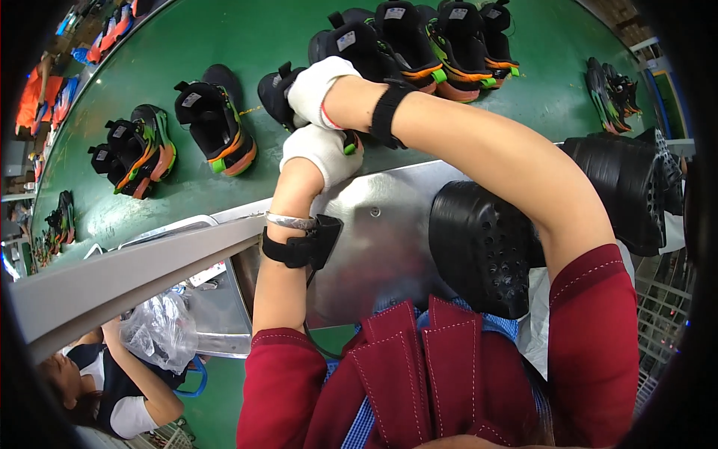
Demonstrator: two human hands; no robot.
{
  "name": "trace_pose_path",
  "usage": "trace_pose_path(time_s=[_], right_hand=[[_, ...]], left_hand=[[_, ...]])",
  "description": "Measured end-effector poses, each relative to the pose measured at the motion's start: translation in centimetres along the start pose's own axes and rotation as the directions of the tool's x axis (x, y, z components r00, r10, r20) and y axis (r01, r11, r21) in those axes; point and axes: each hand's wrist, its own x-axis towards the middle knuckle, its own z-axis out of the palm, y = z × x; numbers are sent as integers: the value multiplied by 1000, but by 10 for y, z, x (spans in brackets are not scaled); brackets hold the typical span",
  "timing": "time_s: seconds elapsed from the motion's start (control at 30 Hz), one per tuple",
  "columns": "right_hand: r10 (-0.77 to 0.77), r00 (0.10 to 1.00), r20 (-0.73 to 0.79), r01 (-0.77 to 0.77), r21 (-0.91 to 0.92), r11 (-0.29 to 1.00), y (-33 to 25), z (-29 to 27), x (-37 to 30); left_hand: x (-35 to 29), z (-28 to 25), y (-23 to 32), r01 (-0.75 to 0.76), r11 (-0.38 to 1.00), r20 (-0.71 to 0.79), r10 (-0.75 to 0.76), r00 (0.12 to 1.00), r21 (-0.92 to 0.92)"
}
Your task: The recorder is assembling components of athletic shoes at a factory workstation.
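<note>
I have both hands, in white gloves, together at the near edge of the green table. Between and partly under them is a black sneaker [278, 97] with a bright green tab showing at its near end. My left hand [323, 155] wraps the near end of this shoe. Across the upper part of it lies my right hand [318, 88], its fingers curled and mostly hidden. A matching sneaker [213, 123] with orange and green trim stands just left of my hands. Right behind my right hand sits a row of similar sneakers [407, 45].
The green table [538, 105] carries more sneakers [138, 150] at left and another pair [612, 93] far right. Before me is a metal plate [366, 247], with black perforated objects [479, 247] at its right. A grey rail [149, 280] runs left, near a seated person [112, 382] with clear plastic.
</note>
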Motion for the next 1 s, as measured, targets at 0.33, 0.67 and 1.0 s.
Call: trace_pose_path(time_s=[0.33, 0.67, 1.0], right_hand=[[-54, 996, -76, 56, 29, 998, 9, -14, -22], [117, 971, 208, -100, -91, 991, 80, 4, -75], [347, 928, 134, -350, 1, 937, 158, 18, -120]], left_hand=[[-11, 11, -5, 132, 991, 15, -132, 991, -13], [-9, -1, 13, 130, 986, -63, -123, 990, 108], [29, -11, 54, -225, 909, 120, 194, 974, 350]])
